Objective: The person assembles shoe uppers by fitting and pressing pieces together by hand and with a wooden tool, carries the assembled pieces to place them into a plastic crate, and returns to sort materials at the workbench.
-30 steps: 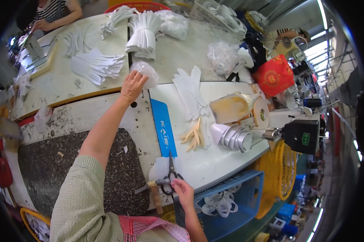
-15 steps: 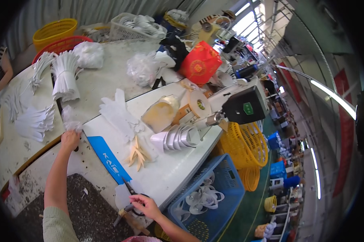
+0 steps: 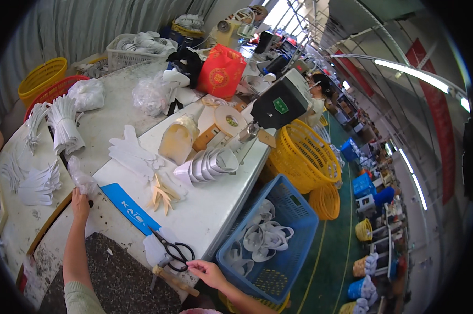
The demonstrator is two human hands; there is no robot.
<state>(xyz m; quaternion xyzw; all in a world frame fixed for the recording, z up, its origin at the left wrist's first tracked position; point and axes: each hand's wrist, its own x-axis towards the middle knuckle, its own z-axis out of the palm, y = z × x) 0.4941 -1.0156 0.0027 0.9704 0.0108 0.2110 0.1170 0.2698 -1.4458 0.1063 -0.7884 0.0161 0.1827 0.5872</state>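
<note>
My left hand (image 3: 80,203) is closed on a crumpled clear plastic bag (image 3: 83,179) near the gap between the tables. At the front edge of the white board, my right hand (image 3: 207,272) has its fingers drawn together at a loop of the black-handled scissors (image 3: 172,249). The scissors' blades are slightly apart, with tips close to the end of a blue strip (image 3: 126,208). Under them lies a white piece (image 3: 155,250). Just below is a hammer-like tool (image 3: 176,280) with a wooden handle, beside a dark speckled slab (image 3: 108,277).
Nested white curved pieces (image 3: 207,166), beige strips (image 3: 163,194) and white cut pieces (image 3: 134,153) lie on the board. A blue crate (image 3: 294,251) of white parts stands below its right edge, near yellow baskets (image 3: 304,157). A red bag (image 3: 220,70) is farther back.
My right hand has shifted from over the scissors' handles to their outer edge, uncovering both loops. My left hand still grips the plastic bag. The whole view has turned somewhat to the right.
</note>
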